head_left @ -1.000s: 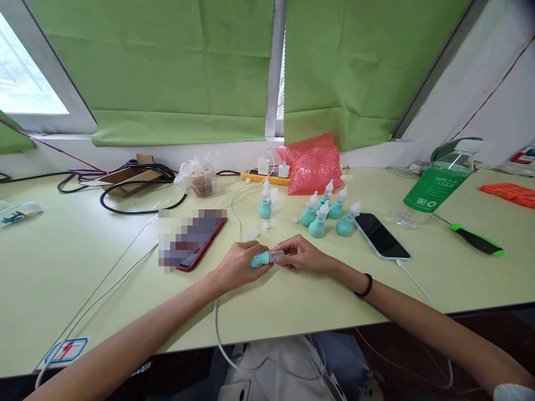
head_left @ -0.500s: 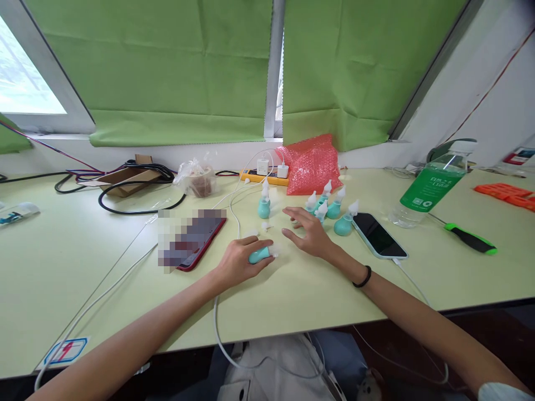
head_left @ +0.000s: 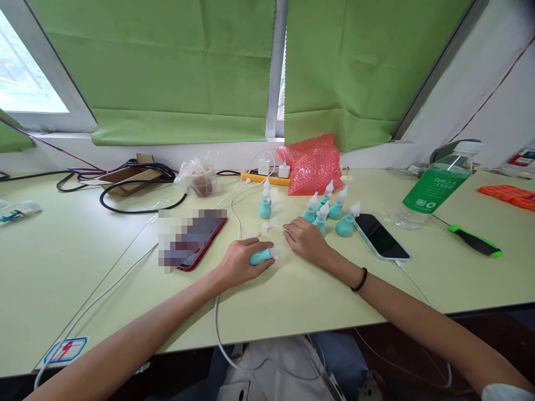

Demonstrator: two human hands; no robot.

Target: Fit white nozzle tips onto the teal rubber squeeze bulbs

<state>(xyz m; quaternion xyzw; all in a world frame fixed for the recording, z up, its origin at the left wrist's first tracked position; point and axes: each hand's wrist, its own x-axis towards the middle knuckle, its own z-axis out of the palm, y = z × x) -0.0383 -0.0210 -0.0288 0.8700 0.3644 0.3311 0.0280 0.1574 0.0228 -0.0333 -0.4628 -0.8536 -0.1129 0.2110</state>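
Observation:
My left hand (head_left: 237, 261) is closed around a small teal rubber bulb (head_left: 261, 257) with a clear tip, held just above the pale green table (head_left: 83, 262). My right hand (head_left: 304, 238) rests on the table a little to the right of it, fingers curled down over a small white piece that I cannot make out. Just behind my right hand stand several teal bulbs with white nozzles (head_left: 330, 210). One more teal bulb (head_left: 264, 205) stands alone further left, with loose white tips (head_left: 266, 226) beside it.
A red phone (head_left: 196, 238) lies left of my hands, a light blue phone (head_left: 382, 235) on a cable to the right. A green-labelled water bottle (head_left: 437, 186), a green-handled screwdriver (head_left: 476, 240), pink bubble wrap (head_left: 313, 164), a power strip (head_left: 267, 176) and black cables (head_left: 134, 189) lie around.
My right hand let go of the bulb's tip, reached out towards the standing bulbs with fingers spread, then curled down onto the table. My left hand kept hold of the bulb.

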